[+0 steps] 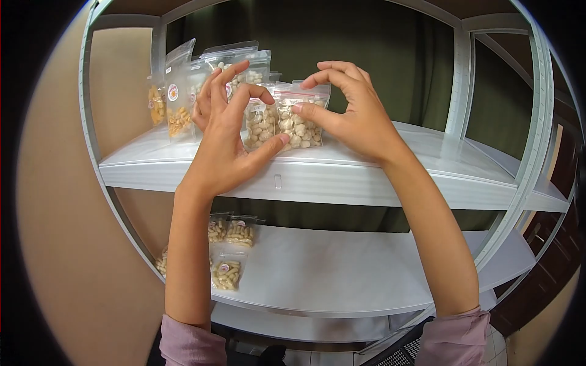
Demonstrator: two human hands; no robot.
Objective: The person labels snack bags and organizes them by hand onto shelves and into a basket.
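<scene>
Two clear zip bags of pale, rounded pieces stand side by side near the front of the upper white shelf: a left bag (261, 127) and a right bag (300, 127). My left hand (229, 128) is in front of and beside the left bag, fingers curved and apart, thumb near the bag's lower part. My right hand (351, 113) is at the right bag, its thumb over the bag's upper front and its fingers raised and spread from the thumb. Neither hand is closed round a bag. Whether the right thumb touches the plastic cannot be told.
More clear bags (180, 100) stand at the left of the upper shelf (415, 146), some behind my left hand. Bags of pale pieces (227, 274) lie on the lower shelf (329, 268). A metal upright (540, 116) rises at the right. A black crate (403, 354) is below.
</scene>
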